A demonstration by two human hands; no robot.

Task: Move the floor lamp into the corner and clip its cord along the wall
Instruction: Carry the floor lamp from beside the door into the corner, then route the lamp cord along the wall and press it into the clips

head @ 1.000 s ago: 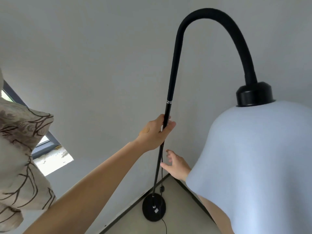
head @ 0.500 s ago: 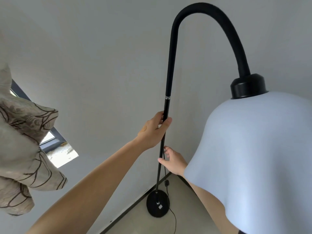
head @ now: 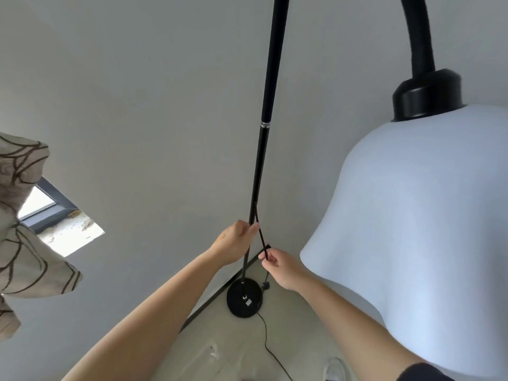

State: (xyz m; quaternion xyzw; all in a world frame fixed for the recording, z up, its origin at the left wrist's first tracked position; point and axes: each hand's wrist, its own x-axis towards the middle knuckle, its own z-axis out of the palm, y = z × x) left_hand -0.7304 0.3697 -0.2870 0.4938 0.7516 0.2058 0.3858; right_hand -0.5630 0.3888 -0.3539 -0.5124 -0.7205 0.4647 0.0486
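While the floor lamp (head: 257, 188) is standing in the corner where the two grey walls (head: 137, 92) are meeting, its round black base (head: 244, 298) is resting on the pale floor (head: 233, 350) right at that corner. The left hand (head: 235, 242) is closing around the thin black pole low down, and the right hand (head: 280, 266) is pinching the cord (head: 261, 235) between fingertips just beside the pole, pulling it slightly away. More cord is trailing from the base across the floor toward the bottom edge. The white shade (head: 412, 229) is hanging at right; a patterned curtain (head: 24, 229) is showing at left.
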